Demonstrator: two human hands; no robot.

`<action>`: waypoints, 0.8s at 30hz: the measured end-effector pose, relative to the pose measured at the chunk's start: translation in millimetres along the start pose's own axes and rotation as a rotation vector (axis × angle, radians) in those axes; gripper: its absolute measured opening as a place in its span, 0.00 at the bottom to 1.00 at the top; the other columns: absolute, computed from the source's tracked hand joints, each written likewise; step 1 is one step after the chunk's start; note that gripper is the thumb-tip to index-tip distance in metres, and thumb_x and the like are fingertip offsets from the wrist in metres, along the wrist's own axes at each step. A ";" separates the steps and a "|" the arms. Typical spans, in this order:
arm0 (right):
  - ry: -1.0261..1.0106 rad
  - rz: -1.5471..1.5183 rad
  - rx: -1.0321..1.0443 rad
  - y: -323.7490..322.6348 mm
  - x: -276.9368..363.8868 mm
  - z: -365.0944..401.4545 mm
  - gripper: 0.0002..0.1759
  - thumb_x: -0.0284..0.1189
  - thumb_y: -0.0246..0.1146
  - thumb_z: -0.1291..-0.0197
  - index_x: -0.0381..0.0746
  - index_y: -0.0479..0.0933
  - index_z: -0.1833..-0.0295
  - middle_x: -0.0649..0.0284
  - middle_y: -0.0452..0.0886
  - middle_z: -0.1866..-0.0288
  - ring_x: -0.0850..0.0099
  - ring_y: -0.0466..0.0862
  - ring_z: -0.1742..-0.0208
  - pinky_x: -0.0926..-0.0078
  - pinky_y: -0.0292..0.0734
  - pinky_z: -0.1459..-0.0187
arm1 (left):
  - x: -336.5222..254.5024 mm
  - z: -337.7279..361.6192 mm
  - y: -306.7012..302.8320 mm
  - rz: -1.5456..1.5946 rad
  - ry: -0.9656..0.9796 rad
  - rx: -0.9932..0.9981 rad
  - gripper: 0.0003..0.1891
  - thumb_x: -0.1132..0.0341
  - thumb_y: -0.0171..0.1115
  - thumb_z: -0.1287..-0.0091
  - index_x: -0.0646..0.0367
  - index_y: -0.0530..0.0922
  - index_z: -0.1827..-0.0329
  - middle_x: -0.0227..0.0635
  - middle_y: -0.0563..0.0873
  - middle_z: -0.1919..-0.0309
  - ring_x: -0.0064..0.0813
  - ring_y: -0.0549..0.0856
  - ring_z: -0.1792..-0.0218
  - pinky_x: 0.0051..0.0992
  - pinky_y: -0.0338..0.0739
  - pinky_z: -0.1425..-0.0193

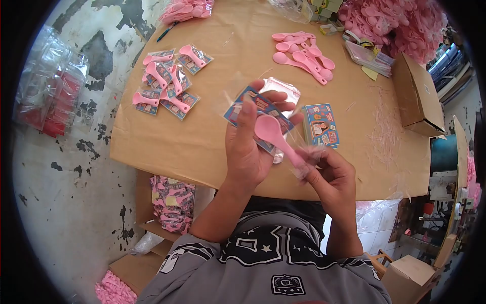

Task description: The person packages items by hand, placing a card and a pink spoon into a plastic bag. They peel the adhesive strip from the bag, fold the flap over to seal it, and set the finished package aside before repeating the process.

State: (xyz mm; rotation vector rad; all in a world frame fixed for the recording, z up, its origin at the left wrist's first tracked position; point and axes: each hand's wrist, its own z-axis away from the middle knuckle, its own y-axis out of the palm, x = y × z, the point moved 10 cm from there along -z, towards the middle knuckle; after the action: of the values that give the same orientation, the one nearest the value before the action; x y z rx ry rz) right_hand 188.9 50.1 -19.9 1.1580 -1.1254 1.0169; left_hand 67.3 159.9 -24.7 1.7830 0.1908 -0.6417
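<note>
My left hand (246,147) is closed around a blue printed card (238,112), thumb in front and fingers behind. A pink measuring spoon (270,130) lies over the card, bowl toward my left palm and handle slanting down to the right. Clear film of a plastic bag (302,169) shows round the handle end, where my right hand (334,175) pinches with thumb and fingers. Behind my left hand lies a stack of clear bags (280,90). To the right of it sits a stack of printed cards (320,125).
Several bagged spoons with cards (174,81) lie at the table's left. Loose pink spoons (304,55) are spread at the back, near a large pink heap (392,25). A cardboard box (417,96) stands at the right edge; another box (143,202) with packed spoons is below left.
</note>
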 end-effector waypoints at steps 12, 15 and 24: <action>-0.168 -0.071 -0.106 1.1 -1.9 -7.0 0.18 0.18 0.72 0.34 0.37 0.73 0.45 0.66 0.81 0.49 0.80 0.82 0.52 0.79 0.79 0.51 | 15.2 12.0 22.7 0.221 -0.210 0.073 0.23 0.56 0.53 0.15 0.56 0.66 0.24 0.41 0.84 0.42 0.37 0.87 0.40 0.49 0.89 0.37; -0.222 -0.042 -0.158 2.0 -1.3 -10.8 0.22 0.18 0.74 0.37 0.40 0.70 0.45 0.68 0.77 0.48 0.81 0.79 0.51 0.81 0.77 0.51 | 16.5 13.8 27.1 0.197 -0.228 0.067 0.23 0.58 0.52 0.15 0.57 0.66 0.23 0.43 0.83 0.40 0.38 0.86 0.39 0.46 0.89 0.38; -0.919 0.740 -0.125 19.8 78.0 22.6 0.23 0.23 0.77 0.44 0.45 0.86 0.42 0.47 0.77 0.29 0.53 0.78 0.30 0.60 0.77 0.37 | 9.8 3.4 19.2 0.188 -0.298 -0.008 0.23 0.59 0.49 0.14 0.59 0.65 0.22 0.46 0.71 0.22 0.44 0.72 0.22 0.54 0.75 0.23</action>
State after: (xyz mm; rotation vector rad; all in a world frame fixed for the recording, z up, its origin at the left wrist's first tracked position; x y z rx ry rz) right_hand 179.1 32.4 61.2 1.1416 -2.4363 0.9181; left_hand 83.0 148.8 -14.2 1.6507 -0.1753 -0.7588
